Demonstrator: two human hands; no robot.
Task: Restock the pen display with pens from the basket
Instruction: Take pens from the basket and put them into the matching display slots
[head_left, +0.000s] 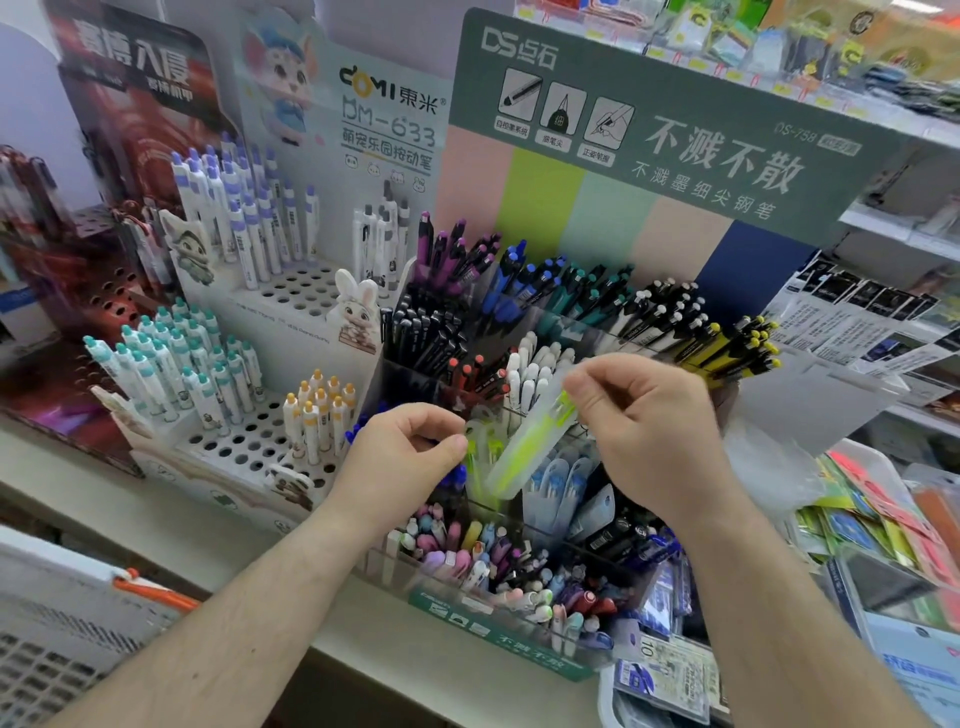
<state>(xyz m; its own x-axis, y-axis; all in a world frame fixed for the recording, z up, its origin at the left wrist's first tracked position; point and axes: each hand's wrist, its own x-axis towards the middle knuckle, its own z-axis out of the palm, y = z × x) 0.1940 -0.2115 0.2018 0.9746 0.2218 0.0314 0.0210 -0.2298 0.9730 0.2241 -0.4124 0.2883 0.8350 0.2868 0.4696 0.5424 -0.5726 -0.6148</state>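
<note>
At the far left the basket (62, 613) sits low beside the shelf (218, 525), its orange handle showing. The left hand (400, 457) pinches the top of a green pen pack already standing in the display (498, 618), fingers curled. Just right of it, the right hand (639, 421) pinches the upper end of a clear sleeve holding a green pen (524, 447), tilted with its lower end dipping into the same compartment. The likely risk is that the sleeve snags on its packed neighbours and buckles, or slips sideways into the blue packs (561, 483) beside it (a wrong slot). A shove could also topple the loose pens (498, 566) in front.
</note>
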